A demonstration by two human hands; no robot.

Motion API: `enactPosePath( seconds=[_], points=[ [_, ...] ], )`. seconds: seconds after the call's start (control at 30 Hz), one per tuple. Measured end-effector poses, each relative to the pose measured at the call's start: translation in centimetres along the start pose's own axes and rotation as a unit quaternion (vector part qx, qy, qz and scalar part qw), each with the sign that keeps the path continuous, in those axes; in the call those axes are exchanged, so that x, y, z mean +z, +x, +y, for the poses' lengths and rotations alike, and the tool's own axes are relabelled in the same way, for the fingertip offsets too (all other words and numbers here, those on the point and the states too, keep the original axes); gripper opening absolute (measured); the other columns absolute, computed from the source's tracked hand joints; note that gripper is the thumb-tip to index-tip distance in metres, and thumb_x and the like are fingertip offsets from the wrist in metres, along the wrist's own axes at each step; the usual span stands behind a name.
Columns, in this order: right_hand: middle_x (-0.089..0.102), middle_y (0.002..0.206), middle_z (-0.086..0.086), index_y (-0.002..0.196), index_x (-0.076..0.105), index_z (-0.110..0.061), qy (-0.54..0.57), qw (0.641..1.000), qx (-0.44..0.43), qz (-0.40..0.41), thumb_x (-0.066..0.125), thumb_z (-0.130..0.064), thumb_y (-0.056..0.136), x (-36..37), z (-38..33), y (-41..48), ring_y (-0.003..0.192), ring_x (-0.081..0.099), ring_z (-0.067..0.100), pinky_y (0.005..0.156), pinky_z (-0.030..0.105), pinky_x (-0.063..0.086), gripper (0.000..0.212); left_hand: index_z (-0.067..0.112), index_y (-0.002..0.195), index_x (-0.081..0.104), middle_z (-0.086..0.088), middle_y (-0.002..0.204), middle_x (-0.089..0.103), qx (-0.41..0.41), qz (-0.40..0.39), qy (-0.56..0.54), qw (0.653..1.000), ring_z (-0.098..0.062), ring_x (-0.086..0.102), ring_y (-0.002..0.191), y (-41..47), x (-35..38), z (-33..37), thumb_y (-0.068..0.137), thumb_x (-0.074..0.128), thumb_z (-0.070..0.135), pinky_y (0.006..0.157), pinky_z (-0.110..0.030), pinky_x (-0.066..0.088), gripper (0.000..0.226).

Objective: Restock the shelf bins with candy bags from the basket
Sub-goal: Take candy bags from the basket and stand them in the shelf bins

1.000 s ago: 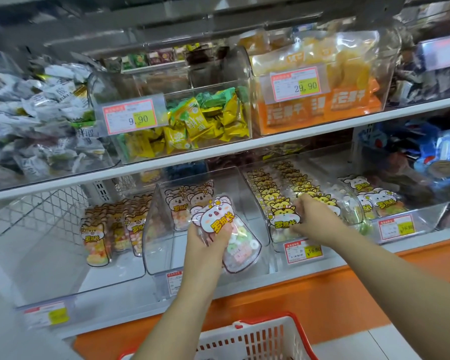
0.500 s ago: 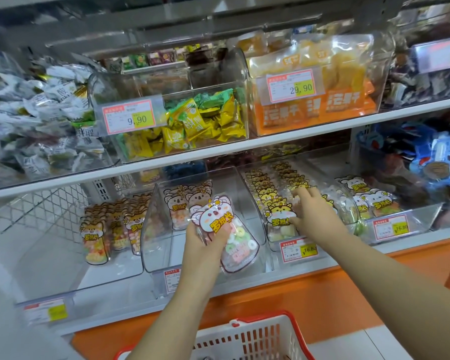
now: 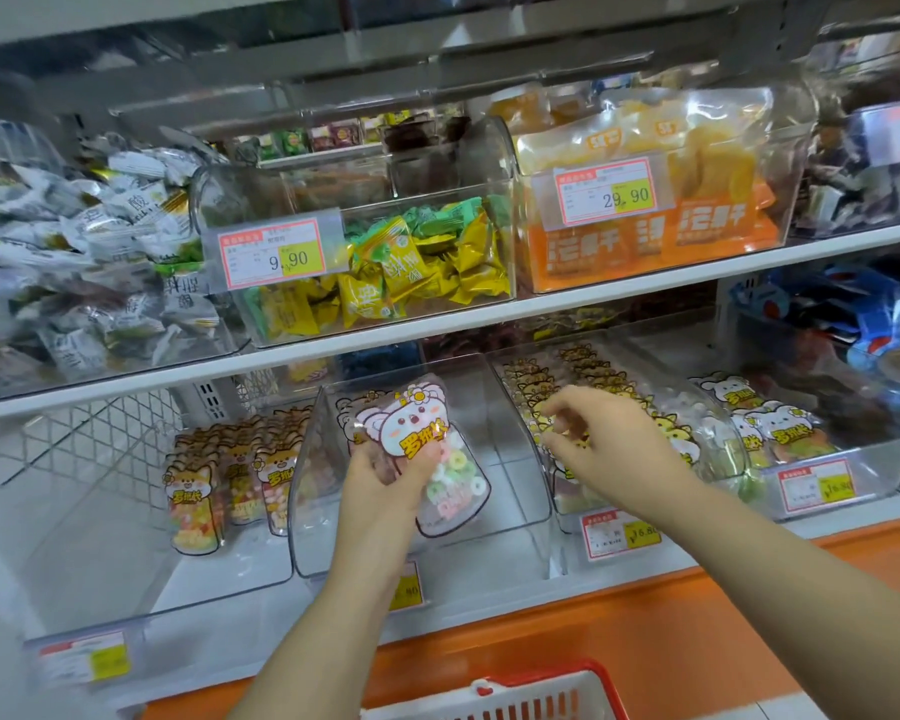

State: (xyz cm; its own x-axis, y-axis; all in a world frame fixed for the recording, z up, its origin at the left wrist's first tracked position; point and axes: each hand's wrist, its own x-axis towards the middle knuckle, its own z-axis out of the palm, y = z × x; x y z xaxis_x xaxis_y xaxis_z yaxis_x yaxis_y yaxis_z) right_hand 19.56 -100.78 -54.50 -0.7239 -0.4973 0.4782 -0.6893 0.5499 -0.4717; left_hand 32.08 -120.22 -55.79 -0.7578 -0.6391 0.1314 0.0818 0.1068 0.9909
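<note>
My left hand (image 3: 385, 472) grips a clear candy bag (image 3: 437, 459) with a pink-and-white animal face and pastel ring candies, holding it upright inside the middle clear bin (image 3: 515, 459) on the lower shelf. Similar bags stand behind it in that bin. My right hand (image 3: 606, 441) hovers over the neighbouring bin (image 3: 718, 433) of yellow tiger-face bags, fingers loosely curled and holding nothing. The white basket with a red rim (image 3: 541, 688) shows at the bottom edge; its contents are hidden.
A left bin holds fox-face candy bags (image 3: 193, 491). A right bin holds white animal-face bags (image 3: 780, 433). The upper shelf (image 3: 437, 324) carries bins of yellow-green packets, orange bags and grey packets. Price tags line the shelf front above an orange base.
My right hand lifted off the tiger-face bags and drew back toward the left. My left hand keeps the ring-candy bag in the middle bin.
</note>
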Motion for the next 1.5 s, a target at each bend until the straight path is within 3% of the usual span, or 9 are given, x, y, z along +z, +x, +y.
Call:
enactPosePath(
  seconds=[0.2,0.37,0.53,0.63,0.77,0.87,0.97,1.2,1.5],
  points=[
    [0.046,0.143,-0.004,0.149,0.037,-0.026,-0.024,0.992,-0.062,-0.112,0.073,-0.036,0.084,2.6,-3.5,3.3,0.133,0.04,0.018,0.112,0.035,0.035,0.075,0.012,0.111,0.058,-0.006,0.108,0.074,-0.048,-0.106,0.109,0.987,-0.019,0.07,0.099,5.2,1.2,-1.1,0.083,0.08,0.013,0.083,-0.031,0.056,0.035],
    [0.035,0.148,0.002,0.154,0.017,-0.024,-0.257,0.946,-0.12,-0.156,0.064,-0.069,0.078,4.8,-3.3,7.0,0.139,0.033,0.025,0.117,0.044,0.018,0.101,0.014,0.114,0.056,0.009,0.093,0.071,-0.054,-0.208,0.161,0.963,0.0,0.067,0.082,8.9,2.2,-2.9,0.082,0.08,0.005,0.071,-0.013,0.051,0.041],
    [0.065,0.118,0.0,0.129,0.045,-0.026,-0.299,0.907,-0.104,-0.278,0.081,-0.047,0.073,6.6,-3.4,10.2,0.112,0.061,0.025,0.077,0.032,0.042,0.069,0.013,0.129,0.056,0.004,0.115,0.072,-0.074,-0.255,0.184,0.946,-0.012,0.068,0.107,11.5,2.7,-4.7,0.08,0.082,0.011,0.101,-0.032,0.052,0.055],
    [0.065,0.104,0.001,0.112,0.051,-0.024,-0.331,0.897,-0.063,-0.286,0.079,-0.04,0.075,6.9,-3.3,11.0,0.1,0.064,0.026,0.067,0.03,0.041,0.049,0.021,0.12,0.055,0.009,0.11,0.066,-0.072,-0.231,0.258,0.935,-0.009,0.062,0.103,12.2,2.6,-4.9,0.081,0.083,0.028,0.093,-0.027,0.051,0.049],
    [0.065,0.111,0.004,0.119,0.056,-0.023,-0.396,0.908,-0.075,-0.112,0.069,-0.031,0.084,7.9,-4.3,11.8,0.104,0.063,0.028,0.077,0.029,0.042,0.038,0.007,0.105,0.059,-0.013,0.106,0.063,-0.031,-0.241,0.469,0.849,-0.032,0.061,0.11,14.2,1.2,-5.4,0.091,0.069,0.039,0.083,-0.034,0.047,0.036],
    [0.063,0.126,0.008,0.131,0.055,-0.021,-0.441,0.893,-0.048,-0.077,0.068,-0.032,0.088,8.9,-5.3,13.3,0.12,0.057,0.03,0.103,0.038,0.04,0.047,0.012,0.143,0.048,-0.014,0.15,0.041,-0.074,-0.279,0.518,0.805,-0.031,0.041,0.139,14.8,1.2,-6.1,0.097,0.061,0.039,0.107,-0.032,0.041,0.055],
    [0.057,0.134,0.005,0.128,0.052,-0.018,-0.449,0.874,0.031,-0.183,0.052,-0.02,0.095,9.5,-5.7,15.1,0.128,0.048,0.027,0.107,0.038,0.029,0.034,0.02,0.153,0.035,-0.015,0.162,0.021,-0.074,-0.261,0.519,0.811,-0.033,0.029,0.146,15.1,1.6,-7.2,0.096,0.062,0.042,0.117,-0.04,0.033,0.067],
    [0.057,0.137,0.005,0.123,0.051,-0.025,-0.453,0.878,0.012,-0.155,0.055,-0.017,0.095,12.3,-4.3,16.7,0.128,0.048,0.026,0.109,0.038,0.028,0.029,0.021,0.151,0.033,-0.016,0.161,0.015,-0.055,-0.189,0.494,0.847,-0.037,0.029,0.144,15.2,1.3,-9.0,0.096,0.061,0.037,0.114,-0.045,0.037,0.063],
    [0.06,0.133,0.001,0.153,0.018,-0.045,-0.514,0.838,-0.104,-0.154,0.057,-0.027,0.096,13.8,-1.5,18.8,0.127,0.048,0.028,0.112,0.046,0.026,0.071,0.03,0.147,0.037,-0.015,0.15,0.024,-0.041,-0.121,0.479,0.869,-0.038,0.029,0.136,15.0,1.1,-9.1,0.096,0.053,0.023,0.107,-0.043,0.037,0.054]
  ],
)
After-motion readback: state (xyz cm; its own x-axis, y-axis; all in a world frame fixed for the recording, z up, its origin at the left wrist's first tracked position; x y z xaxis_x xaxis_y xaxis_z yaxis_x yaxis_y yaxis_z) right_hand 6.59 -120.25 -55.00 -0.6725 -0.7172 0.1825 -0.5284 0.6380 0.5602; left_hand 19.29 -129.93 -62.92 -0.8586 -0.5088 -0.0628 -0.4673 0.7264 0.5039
